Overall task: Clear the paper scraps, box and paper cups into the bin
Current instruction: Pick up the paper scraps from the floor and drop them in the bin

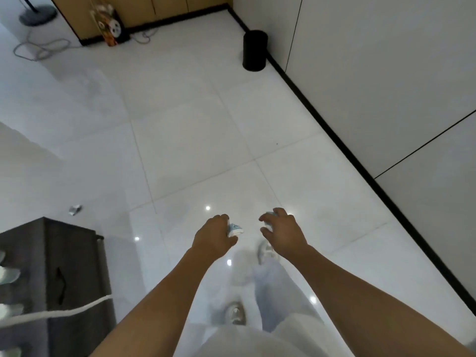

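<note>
Both arms were stretched forward over the white tiled floor (195, 140). Left hand (215, 237) had its fingers curled around a small pale blue and white item (235, 229), probably a paper cup or a scrap, too blurred to call. Right hand (282, 231) was curled too, with a bit of pale blue-white material (270, 215) showing at the fingertips; it looked pinched there, though most of it was hidden behind the hand. The black cylindrical bin (254, 50) stood on the floor well ahead, just beside the dark baseboard of the white wall (386, 73), well apart from both hands. One small crumpled scrap (75, 210) lay on the floor at left, near the corner of a dark cabinet (67, 266). A white cord (64, 311) ran across the cabinet's front. Light trousers and shoes were visible below the arms.
</note>
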{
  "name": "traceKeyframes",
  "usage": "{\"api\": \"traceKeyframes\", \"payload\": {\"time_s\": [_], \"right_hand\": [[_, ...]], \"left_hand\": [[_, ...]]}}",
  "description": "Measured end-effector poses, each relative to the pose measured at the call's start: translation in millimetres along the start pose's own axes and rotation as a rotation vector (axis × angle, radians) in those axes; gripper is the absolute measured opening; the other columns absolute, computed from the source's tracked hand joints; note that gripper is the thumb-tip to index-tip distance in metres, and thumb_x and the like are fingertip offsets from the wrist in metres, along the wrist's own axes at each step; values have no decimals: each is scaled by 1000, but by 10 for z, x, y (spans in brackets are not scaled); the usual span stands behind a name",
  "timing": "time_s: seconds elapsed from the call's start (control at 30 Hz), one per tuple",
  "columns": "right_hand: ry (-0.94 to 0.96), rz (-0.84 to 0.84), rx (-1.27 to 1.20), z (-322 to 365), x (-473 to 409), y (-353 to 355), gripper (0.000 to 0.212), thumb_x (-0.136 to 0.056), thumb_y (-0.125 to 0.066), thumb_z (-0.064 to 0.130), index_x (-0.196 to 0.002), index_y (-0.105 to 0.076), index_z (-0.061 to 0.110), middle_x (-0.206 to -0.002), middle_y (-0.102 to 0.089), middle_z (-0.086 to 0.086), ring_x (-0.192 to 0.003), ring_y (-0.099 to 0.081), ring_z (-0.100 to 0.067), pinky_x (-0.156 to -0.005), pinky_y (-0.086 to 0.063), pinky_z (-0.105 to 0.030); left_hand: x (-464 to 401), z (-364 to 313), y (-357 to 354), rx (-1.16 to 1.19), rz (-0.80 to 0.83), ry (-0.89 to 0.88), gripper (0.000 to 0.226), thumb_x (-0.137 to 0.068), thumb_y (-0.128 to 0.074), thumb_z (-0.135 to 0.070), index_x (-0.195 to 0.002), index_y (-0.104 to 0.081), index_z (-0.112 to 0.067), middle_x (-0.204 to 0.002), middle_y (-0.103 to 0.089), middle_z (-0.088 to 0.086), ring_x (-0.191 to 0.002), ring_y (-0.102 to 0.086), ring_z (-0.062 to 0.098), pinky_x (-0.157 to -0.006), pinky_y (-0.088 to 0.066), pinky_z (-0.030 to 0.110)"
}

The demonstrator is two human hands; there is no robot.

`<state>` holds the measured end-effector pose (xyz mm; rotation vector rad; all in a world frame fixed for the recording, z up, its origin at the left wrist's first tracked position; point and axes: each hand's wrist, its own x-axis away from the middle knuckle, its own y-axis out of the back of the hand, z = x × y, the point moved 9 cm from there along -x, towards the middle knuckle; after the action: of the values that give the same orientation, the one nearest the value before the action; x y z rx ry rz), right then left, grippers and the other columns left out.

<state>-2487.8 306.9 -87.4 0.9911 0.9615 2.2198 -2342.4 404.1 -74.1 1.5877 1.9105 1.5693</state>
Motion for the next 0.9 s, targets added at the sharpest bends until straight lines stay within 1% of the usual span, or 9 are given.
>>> {"api": "traceKeyframes", "payload": {"time_s": [0.07,0.2,0.3,0.43,0.57,0.67,0.83,0.9], "right_hand": [[-8,5,23,-93,-439,232,34,-95,-53,27,-128,-58,27,-143,-39,-5,-124,-44,-28,-97,-42,-30],[-5,-38,50,-279,-1465,870,32,-94,-53,27,-126,-59,27,-142,-41,-3,-121,-47,-27,-95,-43,-27],[1,-27,76,-327,-2230,1375,33,-95,-52,26,-128,-58,27,-142,-39,-3,-120,-46,-28,-94,-44,-27],[6,-9,120,-265,-3109,1937,33,-97,-50,27,-129,-55,28,-143,-36,-2,-121,-42,-26,-92,-46,-31],[44,33,184,-90,-3987,2274,32,-97,-47,27,-129,-54,29,-143,-36,-1,-120,-41,-26,-91,-46,-30],[86,61,201,135,-4740,2437,33,-97,-48,26,-128,-55,29,-145,-35,-1,-123,-39,-27,-92,-47,-33],[129,57,218,605,-5952,2790,33,-96,-49,25,-128,-57,28,-146,-36,-2,-124,-39,-26,-94,-47,-35],[123,53,207,754,-6376,2977,33,-96,-49,25,-128,-57,28,-144,-37,-1,-124,-38,-26,-95,-47,-35]], "left_hand": [[-533,-191,165,-22,10,-22,36,-84,-63,-36,-108,-51,-12,-106,-54,2,-100,-53,20,-78,-42,30],[-1675,-582,550,-14,6,-29,33,-84,-64,-36,-102,-51,-12,-103,-56,3,-98,-55,22,-74,-41,30],[-2454,-835,869,-10,17,-9,36,-84,-64,-36,-107,-52,-12,-107,-56,4,-100,-55,22,-76,-41,30],[-3289,-1059,1303,-27,20,-2,34,-84,-63,-37,-104,-51,-13,-106,-57,3,-98,-56,21,-76,-44,32],[-4091,-1082,1719,-38,19,19,37,-85,-62,-37,-111,-51,-14,-110,-56,1,-103,-55,20,-81,-46,33],[-4811,-1007,2023,-52,35,24,40,-86,-61,-37,-117,-50,-14,-117,-55,3,-109,-53,20,-85,-47,33],[-6017,-910,2720,-65,18,21,37,-86,-62,-36,-115,-51,-14,-116,-57,5,-106,-56,21,-87,-49,32],[-6414,-904,3016,-68,10,6,37,-87,-61,-36,-113,-51,-13,-114,-57,5,-104,-56,21,-85,-49,32]]}}
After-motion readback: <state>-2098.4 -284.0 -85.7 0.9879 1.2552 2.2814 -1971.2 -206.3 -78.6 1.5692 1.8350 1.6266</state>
